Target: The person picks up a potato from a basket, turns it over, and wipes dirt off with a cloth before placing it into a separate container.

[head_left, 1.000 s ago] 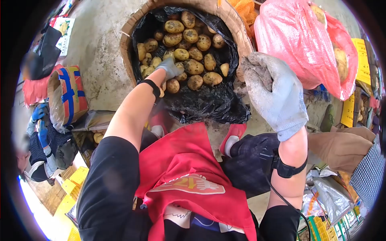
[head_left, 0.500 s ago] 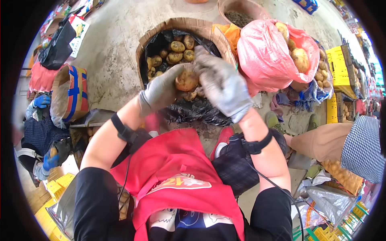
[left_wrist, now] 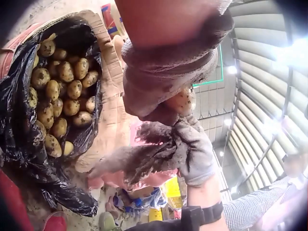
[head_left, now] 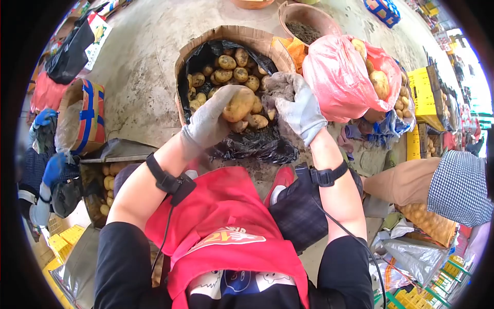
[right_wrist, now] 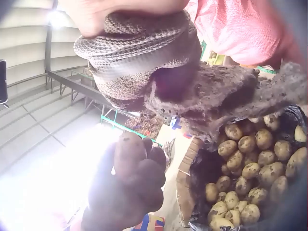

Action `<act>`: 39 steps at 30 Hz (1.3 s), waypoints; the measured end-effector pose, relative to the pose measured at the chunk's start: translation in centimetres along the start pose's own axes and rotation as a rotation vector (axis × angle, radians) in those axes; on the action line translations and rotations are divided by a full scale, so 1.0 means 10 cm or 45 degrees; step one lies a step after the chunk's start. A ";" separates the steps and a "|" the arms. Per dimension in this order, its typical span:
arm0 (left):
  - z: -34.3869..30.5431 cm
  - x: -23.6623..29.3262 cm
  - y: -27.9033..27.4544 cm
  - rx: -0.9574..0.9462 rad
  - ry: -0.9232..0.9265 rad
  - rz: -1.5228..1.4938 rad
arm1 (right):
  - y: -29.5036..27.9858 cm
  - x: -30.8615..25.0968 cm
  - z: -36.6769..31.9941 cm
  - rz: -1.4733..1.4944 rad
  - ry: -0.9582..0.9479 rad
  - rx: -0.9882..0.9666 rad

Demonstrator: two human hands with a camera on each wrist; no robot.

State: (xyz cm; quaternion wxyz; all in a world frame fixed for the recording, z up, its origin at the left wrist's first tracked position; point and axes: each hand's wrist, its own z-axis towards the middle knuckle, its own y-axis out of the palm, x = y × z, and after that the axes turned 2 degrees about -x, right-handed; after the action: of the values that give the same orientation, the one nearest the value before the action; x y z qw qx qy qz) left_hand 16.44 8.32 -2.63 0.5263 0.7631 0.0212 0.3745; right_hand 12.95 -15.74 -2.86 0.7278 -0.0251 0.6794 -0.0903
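My gloved left hand point(head_left: 208, 123) grips a large yellow-brown potato point(head_left: 239, 104) above the near side of the box. In my gloved right hand point(head_left: 303, 110) is a dirty grey rag point(head_left: 279, 88), bunched just right of the potato. The left wrist view has the rag point(left_wrist: 139, 159) hanging loose from the right hand, close by the potato point(left_wrist: 183, 101). Seen from the right wrist, the left hand's fingers curl around the potato point(right_wrist: 129, 149). Below both hands, many soil-marked potatoes point(head_left: 226, 62) lie in a cardboard box point(head_left: 226, 32) lined with black plastic point(head_left: 257, 148).
A pink sack of potatoes point(head_left: 332, 77) stands right of the box, with an orange net bag point(head_left: 289, 49) between. Behind is a tub of soil point(head_left: 309, 20). Another person's leg point(head_left: 401, 180) is at right; someone with blue gloves point(head_left: 51, 167) is at left, near a taped carton point(head_left: 90, 116).
My left hand has come up out of the box with a potato. The right hand moved left with the rag, met the potato, then drew slightly away to the right.
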 end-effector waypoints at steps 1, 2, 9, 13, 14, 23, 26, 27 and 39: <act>0.00 0.02 0.06 0.101 -0.017 0.061 | 0.04 -0.11 -0.01 0.087 0.011 -0.011; 0.01 0.03 0.12 0.201 -0.037 0.123 | 0.06 -0.19 -0.02 0.081 0.013 -0.007; 0.07 0.06 0.21 0.320 0.041 1.052 | 0.12 -0.22 -0.04 -1.023 -0.688 -0.224; 0.05 0.04 0.21 0.009 0.095 0.859 | -0.03 -0.16 0.06 -1.138 -0.174 -0.300; 0.03 0.06 0.20 0.014 0.098 0.856 | -0.05 -0.16 0.07 -1.139 -0.176 -0.306; 0.09 -0.08 0.02 0.181 -0.018 0.049 | 0.08 -0.34 0.02 -0.589 -0.348 -0.017; 0.24 -0.20 0.01 0.372 0.020 -0.054 | 0.37 -0.33 -0.14 -0.981 -0.558 -0.062; 0.25 -0.13 0.08 0.377 -0.028 -0.103 | 0.48 -0.35 -0.22 -1.146 -0.587 -0.276; 0.23 0.05 -0.05 0.423 -0.109 -0.249 | 0.12 0.13 0.14 0.462 0.195 0.098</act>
State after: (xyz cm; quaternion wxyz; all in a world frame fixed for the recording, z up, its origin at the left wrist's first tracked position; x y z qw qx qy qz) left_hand 18.36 6.91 -3.14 0.4274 0.8490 0.1344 0.2800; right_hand 14.49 -14.90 -4.22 0.6787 0.1326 0.7222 0.0148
